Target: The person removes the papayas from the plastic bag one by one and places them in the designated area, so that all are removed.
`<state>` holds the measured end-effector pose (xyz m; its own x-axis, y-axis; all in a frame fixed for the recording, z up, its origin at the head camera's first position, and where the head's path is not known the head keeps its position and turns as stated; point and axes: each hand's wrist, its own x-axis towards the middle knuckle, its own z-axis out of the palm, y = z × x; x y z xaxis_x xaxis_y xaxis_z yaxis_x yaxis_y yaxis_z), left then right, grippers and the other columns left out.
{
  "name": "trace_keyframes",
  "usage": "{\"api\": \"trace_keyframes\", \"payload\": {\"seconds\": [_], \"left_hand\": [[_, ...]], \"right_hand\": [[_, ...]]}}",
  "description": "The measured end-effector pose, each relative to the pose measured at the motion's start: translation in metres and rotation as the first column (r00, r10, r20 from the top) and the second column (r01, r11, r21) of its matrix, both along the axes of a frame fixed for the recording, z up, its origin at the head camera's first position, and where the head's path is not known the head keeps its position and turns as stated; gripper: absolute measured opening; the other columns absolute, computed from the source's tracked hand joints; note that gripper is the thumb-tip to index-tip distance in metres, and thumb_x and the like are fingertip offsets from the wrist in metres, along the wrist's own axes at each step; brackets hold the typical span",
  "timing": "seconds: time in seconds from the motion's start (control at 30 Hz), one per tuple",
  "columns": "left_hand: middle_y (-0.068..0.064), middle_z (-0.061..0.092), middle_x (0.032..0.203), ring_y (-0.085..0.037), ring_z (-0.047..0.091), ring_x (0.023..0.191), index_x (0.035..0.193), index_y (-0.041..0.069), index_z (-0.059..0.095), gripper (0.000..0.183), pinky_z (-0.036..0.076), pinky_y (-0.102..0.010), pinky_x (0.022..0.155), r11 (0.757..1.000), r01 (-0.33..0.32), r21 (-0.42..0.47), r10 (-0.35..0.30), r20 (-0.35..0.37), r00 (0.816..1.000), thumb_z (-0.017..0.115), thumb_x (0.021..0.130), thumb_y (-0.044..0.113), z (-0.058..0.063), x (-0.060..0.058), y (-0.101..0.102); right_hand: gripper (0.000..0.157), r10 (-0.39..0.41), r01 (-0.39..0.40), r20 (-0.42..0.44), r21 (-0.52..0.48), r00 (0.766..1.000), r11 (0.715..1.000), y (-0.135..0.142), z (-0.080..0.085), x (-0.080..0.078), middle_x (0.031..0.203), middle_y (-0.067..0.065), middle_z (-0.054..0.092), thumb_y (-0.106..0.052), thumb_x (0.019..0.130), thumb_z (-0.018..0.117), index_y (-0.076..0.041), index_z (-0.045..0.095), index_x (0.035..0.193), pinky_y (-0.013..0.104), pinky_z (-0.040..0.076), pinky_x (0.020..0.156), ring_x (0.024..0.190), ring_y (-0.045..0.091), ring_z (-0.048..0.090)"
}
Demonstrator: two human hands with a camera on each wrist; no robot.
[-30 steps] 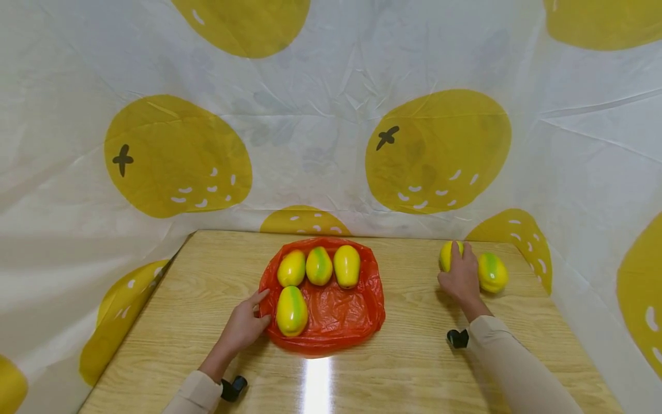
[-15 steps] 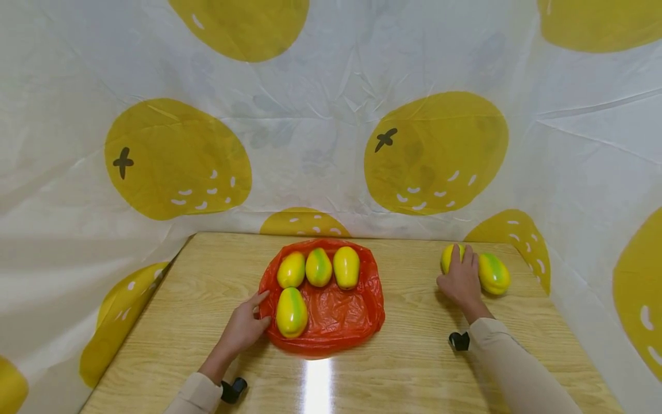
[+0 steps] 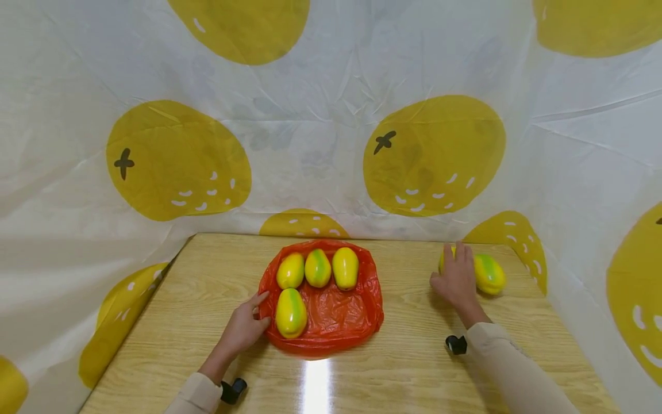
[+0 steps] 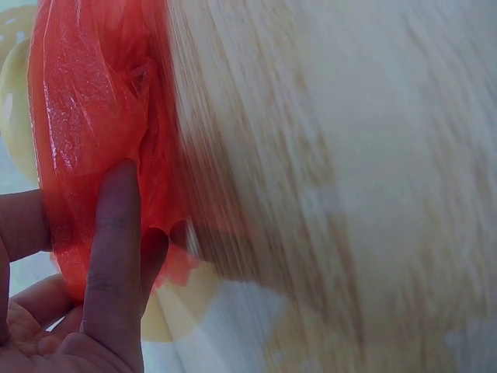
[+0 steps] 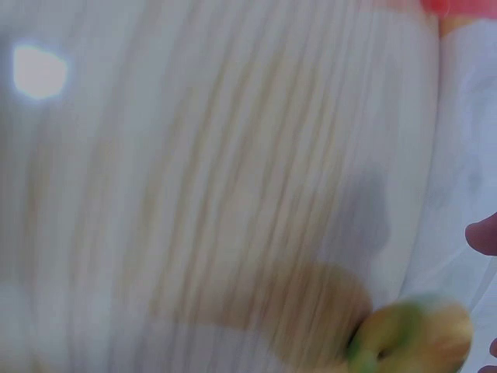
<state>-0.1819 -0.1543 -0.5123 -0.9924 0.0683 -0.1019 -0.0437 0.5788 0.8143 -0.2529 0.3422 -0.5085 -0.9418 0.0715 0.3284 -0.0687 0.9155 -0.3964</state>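
A red plastic bag lies spread wide on the table, with several glossy yellow-green papayas in it. My left hand holds the bag's left rim, its fingers on both sides of the film in the left wrist view. At the far right, my right hand grips a papaya from above and covers most of it. Just right of that hand rests another papaya with a green stripe. The right wrist view is blurred: a papaya and a fingertip show at its right side.
The wood-grain table ends at a white cloth wall with big yellow fruit prints, at the back and both sides. A black wrist device sits by each cuff. Lamp glare lies at the table's front middle.
My right hand has shifted slightly left with the papaya under its fingers. The striped papaya beside it rolled a little and now lies at a slant. The left hand stays at the bag rim.
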Motion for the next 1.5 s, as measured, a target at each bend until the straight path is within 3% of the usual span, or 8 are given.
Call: {"api": "trace_keyframes", "payload": {"seconds": [0.43,0.7,1.2,1.5], "left_hand": [[-0.027,0.034,0.166,-0.029,0.066,0.104,0.156,0.003,0.047,0.067,0.053,-0.021,0.063,1.000,-0.005,-0.006,0.005,0.019,1.000,0.065,0.092,0.000,-0.003,-0.002,0.000],[-0.026,0.036,0.166,-0.026,0.065,0.101,0.156,0.003,0.047,0.067,0.052,-0.021,0.063,1.000,-0.005,-0.002,0.005,0.021,1.000,0.065,0.092,0.000,-0.004,-0.003,0.000],[-0.027,0.034,0.167,-0.028,0.064,0.106,0.156,0.004,0.046,0.066,0.052,-0.021,0.064,1.000,-0.008,-0.001,0.008,0.025,1.000,0.065,0.093,0.001,-0.002,-0.002,0.000],[-0.027,0.034,0.166,-0.030,0.063,0.108,0.157,0.005,0.046,0.067,0.052,-0.021,0.064,1.000,-0.009,-0.012,0.009,0.023,1.000,0.065,0.092,0.002,-0.001,-0.002,0.000]], "right_hand": [[0.081,0.100,-0.075,0.107,-0.218,0.989,0.973,-0.050,0.013,0.021,0.168,0.035,0.014,-0.014,0.093,0.064,0.009,0.024,0.160,0.070,0.026,0.119,0.154,0.055,0.016],[0.080,0.144,-0.096,0.142,-0.299,0.979,0.949,-0.080,0.017,0.030,0.170,0.032,0.015,-0.013,0.095,0.065,0.006,0.025,0.162,0.069,0.021,0.124,0.156,0.052,0.015],[0.078,0.238,-0.137,0.180,-0.445,0.955,0.885,-0.140,0.026,0.055,0.174,0.021,0.016,-0.011,0.096,0.066,-0.005,0.028,0.164,0.063,0.017,0.128,0.160,0.044,0.016],[0.077,0.293,-0.185,0.140,-0.510,0.946,0.840,-0.175,0.029,0.071,0.171,0.022,0.025,-0.008,0.091,0.071,-0.005,0.037,0.160,0.067,0.023,0.125,0.158,0.046,0.022]]}}
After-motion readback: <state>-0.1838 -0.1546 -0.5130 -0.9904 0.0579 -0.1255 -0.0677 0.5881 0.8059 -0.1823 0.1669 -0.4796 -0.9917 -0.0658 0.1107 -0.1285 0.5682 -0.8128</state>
